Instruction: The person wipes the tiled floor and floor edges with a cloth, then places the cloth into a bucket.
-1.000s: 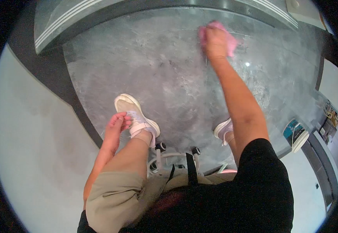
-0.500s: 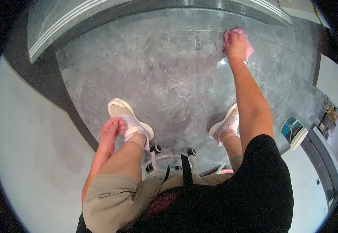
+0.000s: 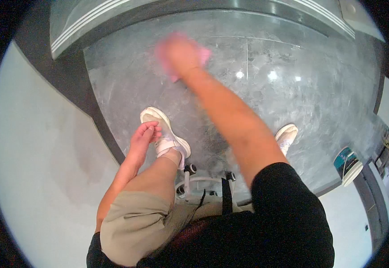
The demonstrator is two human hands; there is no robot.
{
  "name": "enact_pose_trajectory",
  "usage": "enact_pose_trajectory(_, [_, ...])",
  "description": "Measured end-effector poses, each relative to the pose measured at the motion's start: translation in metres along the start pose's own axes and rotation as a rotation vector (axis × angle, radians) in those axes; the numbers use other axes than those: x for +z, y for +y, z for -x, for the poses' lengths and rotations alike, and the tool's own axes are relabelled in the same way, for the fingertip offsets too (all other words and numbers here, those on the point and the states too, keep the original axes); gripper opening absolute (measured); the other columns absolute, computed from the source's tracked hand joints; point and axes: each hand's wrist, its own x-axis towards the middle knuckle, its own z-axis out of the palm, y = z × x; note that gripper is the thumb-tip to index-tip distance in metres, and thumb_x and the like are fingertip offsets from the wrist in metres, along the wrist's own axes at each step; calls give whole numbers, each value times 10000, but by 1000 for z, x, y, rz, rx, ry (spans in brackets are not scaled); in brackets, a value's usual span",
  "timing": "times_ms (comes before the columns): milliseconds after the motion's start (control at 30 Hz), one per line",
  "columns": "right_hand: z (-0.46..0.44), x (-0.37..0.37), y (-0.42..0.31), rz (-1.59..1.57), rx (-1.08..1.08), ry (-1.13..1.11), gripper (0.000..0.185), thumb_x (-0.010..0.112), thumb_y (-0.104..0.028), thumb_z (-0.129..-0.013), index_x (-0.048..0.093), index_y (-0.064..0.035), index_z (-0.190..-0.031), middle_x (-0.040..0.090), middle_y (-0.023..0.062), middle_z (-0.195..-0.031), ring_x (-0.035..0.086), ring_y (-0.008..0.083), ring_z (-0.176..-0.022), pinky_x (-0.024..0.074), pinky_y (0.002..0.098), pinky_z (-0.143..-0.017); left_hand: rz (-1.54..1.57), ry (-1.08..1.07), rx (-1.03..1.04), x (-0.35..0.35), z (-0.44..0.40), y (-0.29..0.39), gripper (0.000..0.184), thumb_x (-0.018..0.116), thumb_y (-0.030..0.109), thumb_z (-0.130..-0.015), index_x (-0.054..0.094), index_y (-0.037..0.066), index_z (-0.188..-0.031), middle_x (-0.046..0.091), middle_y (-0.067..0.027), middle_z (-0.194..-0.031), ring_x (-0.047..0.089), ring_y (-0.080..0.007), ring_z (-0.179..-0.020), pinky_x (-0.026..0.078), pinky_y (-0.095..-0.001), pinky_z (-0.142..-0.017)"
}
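Observation:
My right hand, smeared by motion, presses a pink cloth against the grey floor at the upper left of centre. The cloth sticks out on both sides of the hand. Loosely curled, with thumb and fingers together, my left hand holds nothing that I can see. It hangs in front of my left shoe; whether it touches the shoe I cannot tell. My right shoe stands farther right, partly covered by my sleeve and arm.
Between my legs is a white stool base on black casters. A teal and white bucket stands at the right. A curved grey step or ledge runs along the far side, and a pale wall rises at the left.
My right hand has swept the pink cloth from the far right across the floor to the left. My right foot appears farther right. The left hand stays beside the left shoe.

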Motion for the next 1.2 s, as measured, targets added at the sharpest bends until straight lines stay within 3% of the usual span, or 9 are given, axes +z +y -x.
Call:
enact_pose_trajectory(200, [65, -65, 118, 186, 15, 202, 201, 619, -122, -749, 660, -98, -944, 644, 93, -985, 599, 312, -914, 483, 410, -801, 16, 1, -45, -6, -4, -1, 268, 455, 161, -981, 579, 37, -1183, 649, -50, -1032, 603, -118, -906, 476, -265, -821])
enact_pose_trajectory(300, [57, -49, 100, 247, 156, 231, 181, 644, -127, -735, 656, -82, -909, 643, 113, -982, 598, 308, -913, 480, 406, -809, 26, -31, -62, -9, -8, -8, 266, 468, 186, -984, 577, 43, -1179, 650, -52, -1035, 605, -123, -895, 483, -276, -830])
enact_pose_trajectory(400, [39, -9, 71, 151, 9, 249, 129, 620, -111, -748, 647, -66, -866, 638, 133, -962, 597, 302, -906, 478, 406, -815, 28, -60, -42, -8, -12, -6, 269, 479, 214, -989, 572, 48, -1179, 652, -48, -1036, 610, -128, -878, 490, -285, -835])
enact_pose_trajectory(633, [-21, 8, -25, 116, -106, 38, 145, 576, -123, -745, 697, -92, -818, 663, 123, -940, 640, 295, -893, 511, 410, -778, 7, -54, 4, -2, -19, 4, 271, 477, 179, -968, 581, 31, -1169, 644, -33, -1020, 585, -103, -882, 474, -251, -795])
enact_pose_trajectory(667, [-17, -1, -18, 25, 21, -66, 153, 573, -136, -756, 697, -109, -842, 663, 113, -941, 643, 289, -894, 511, 409, -774, 9, -56, -5, 0, -23, 6, 271, 477, 179, -968, 581, 31, -1169, 644, -33, -1020, 585, -103, -882, 474, -251, -795])
enact_pose_trajectory(867, [55, -53, 109, 154, 70, 79, 219, 592, -199, -775, 674, -136, -968, 651, 81, -1005, 621, 308, -958, 504, 415, -791, -132, -5, 236, 22, -68, 38, 293, 486, 227, -982, 584, 45, -1190, 647, -40, -1037, 608, -138, -908, 480, -281, -840])
enact_pose_trajectory(967, [52, -63, 101, 259, 152, -44, 244, 590, -173, -781, 669, -136, -1009, 634, 80, -1085, 599, 311, -1020, 497, 408, -833, -197, -16, 331, 41, -83, 48, 278, 521, 224, -964, 600, 58, -1172, 659, -46, -1019, 606, -144, -926, 478, -291, -844])
enact_pose_trajectory(1100, [54, -100, 84, 384, 206, -309, 302, 577, -131, -809, 643, -126, -1104, 580, 105, -1237, 557, 309, -1127, 476, 416, -911, -762, 53, 911, 81, -113, 65, 318, 593, 144, -873, 595, 69, -1182, 655, -109, -1044, 611, -316, -973, 472, -400, -899])
enact_pose_trajectory(1200, [87, -183, 65, 439, 167, -341, 304, 570, -127, -844, 625, -133, -1143, 529, 122, -1317, 526, 324, -1175, 458, 430, -944, -939, 3, 1219, 121, -133, 82, 364, 595, 136, -841, 576, 74, -1199, 571, -125, -1216, 525, -344, -1132, 435, -446, -963])
